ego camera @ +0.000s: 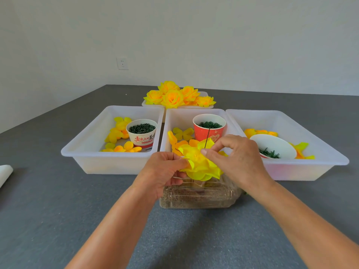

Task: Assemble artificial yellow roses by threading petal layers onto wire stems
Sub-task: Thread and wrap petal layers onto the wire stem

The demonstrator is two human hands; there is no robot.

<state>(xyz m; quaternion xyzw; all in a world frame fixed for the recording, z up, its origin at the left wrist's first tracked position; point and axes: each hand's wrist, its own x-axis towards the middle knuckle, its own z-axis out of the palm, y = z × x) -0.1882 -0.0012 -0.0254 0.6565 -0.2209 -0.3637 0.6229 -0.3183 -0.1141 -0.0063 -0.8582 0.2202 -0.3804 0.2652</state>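
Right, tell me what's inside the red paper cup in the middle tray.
The red paper cup holds dark green ring-shaped pieces near its rim. Anything beneath that top layer is covered.

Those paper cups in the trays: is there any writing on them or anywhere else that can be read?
"舌尖上的美味" in red, last characters partly cut off: on the white paper cup in the left tray.
Smaller line beneath it: too blurred to read.
Pale heart design with characters on the red paper cup: too blurred and partly hidden.
Wall socket: no text visible.
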